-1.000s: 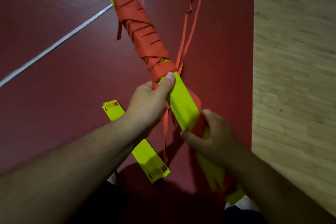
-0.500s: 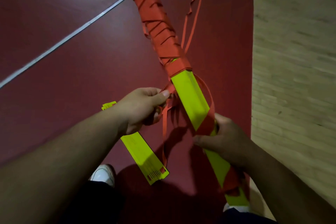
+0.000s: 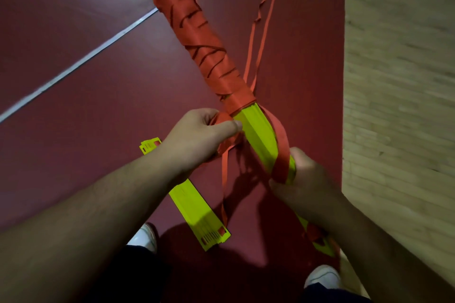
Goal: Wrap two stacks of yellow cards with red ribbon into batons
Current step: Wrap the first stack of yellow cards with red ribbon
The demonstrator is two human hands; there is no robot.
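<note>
Card stack held above the floor, far half wrapped. Left hand pinches ribbon at the wrap edge; right hand grips bare near section. Likely light, cards can slip; ribbon limp, needs tension.

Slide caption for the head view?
Left hand holds ribbon looped round a half-wrapped card stack gripped by the right hand; second stack lies on the floor.

I'm watching the baton slanting from near right to far centre, left hand at its left side, right hand nearer. The second card stack is lying on the floor left of it, ribbon trailing loose to its right.
</note>
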